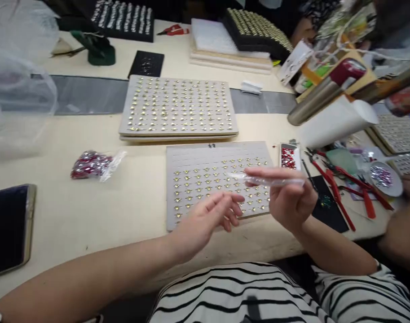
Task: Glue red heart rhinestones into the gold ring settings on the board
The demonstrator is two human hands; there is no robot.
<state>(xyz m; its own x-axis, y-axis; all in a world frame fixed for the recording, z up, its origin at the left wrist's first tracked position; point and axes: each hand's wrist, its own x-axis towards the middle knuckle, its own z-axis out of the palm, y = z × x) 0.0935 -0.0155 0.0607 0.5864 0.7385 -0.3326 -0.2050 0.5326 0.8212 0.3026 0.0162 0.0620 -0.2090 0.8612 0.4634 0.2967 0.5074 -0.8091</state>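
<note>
Left hand (209,217), ours: above the near part of the board, fingers parted and loosely curled, nothing seen in it; we judge it best used steadying the board by a bare edge.

Right hand (290,197), ours: closed on a clear stick (275,182), held almost level between thumb and fingers, blurred tip pointing left over the board. We would do well to tilt the tip down and keep the wrist high, lest it brush neighbouring pieces.

Grey board (184,152): flat on the table before us, gold pieces (188,191) set in rows, some slots at the far left bare. Row-by-row order seems safest.

Red stones (287,158): in a small tray just beyond the board's right side, within easy reach.

Stacked boards (125,128): farther off, bearing more gold pieces; we should keep sleeves clear.
</note>
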